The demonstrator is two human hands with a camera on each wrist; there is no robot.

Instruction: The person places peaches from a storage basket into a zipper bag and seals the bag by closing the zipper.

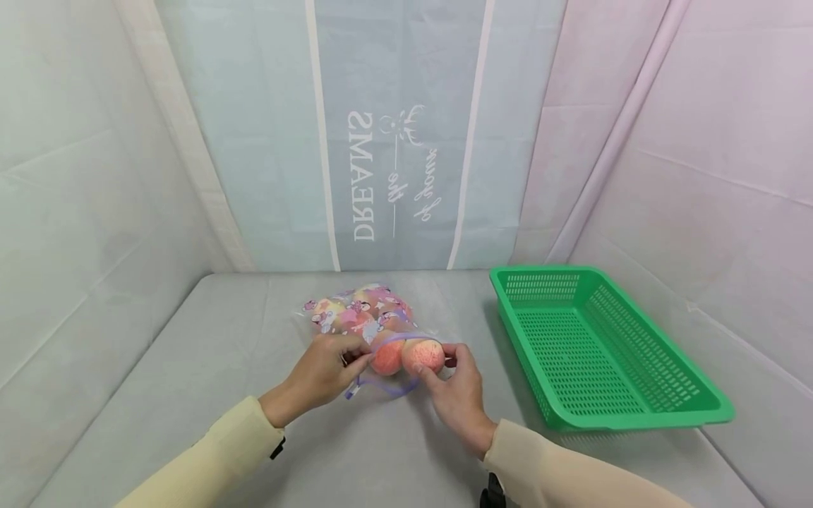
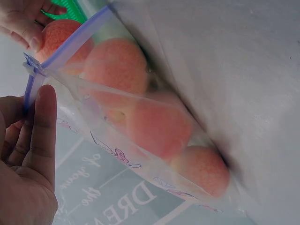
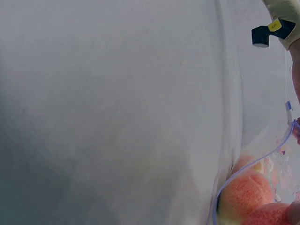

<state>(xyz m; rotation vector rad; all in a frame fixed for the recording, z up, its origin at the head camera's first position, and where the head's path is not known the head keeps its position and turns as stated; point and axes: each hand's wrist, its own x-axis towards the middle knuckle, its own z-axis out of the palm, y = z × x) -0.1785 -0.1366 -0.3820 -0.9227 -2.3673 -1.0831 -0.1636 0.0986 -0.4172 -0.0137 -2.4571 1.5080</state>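
A clear zip bag [image 1: 365,317] printed with pink and purple cartoon figures lies on the table with several peaches inside. My left hand [image 1: 324,370] pinches the purple zip edge of its mouth between thumb and fingers. The mouth gapes toward me. At that mouth my right hand [image 1: 460,402] grips a pinkish-orange peach [image 1: 424,355] between thumb and fingers. Another peach [image 1: 386,358] sits beside it, just inside the opening. In the left wrist view, the held peach [image 2: 65,41] is at the zip edge, and more peaches [image 2: 161,126] show through the plastic.
A green plastic basket [image 1: 641,422] with slotted walls stands on the right side of the grey-covered table [image 1: 254,451]. Pale fabric walls [image 1: 718,212] close in the sides, and a blue printed curtain [image 1: 406,233] hangs behind.
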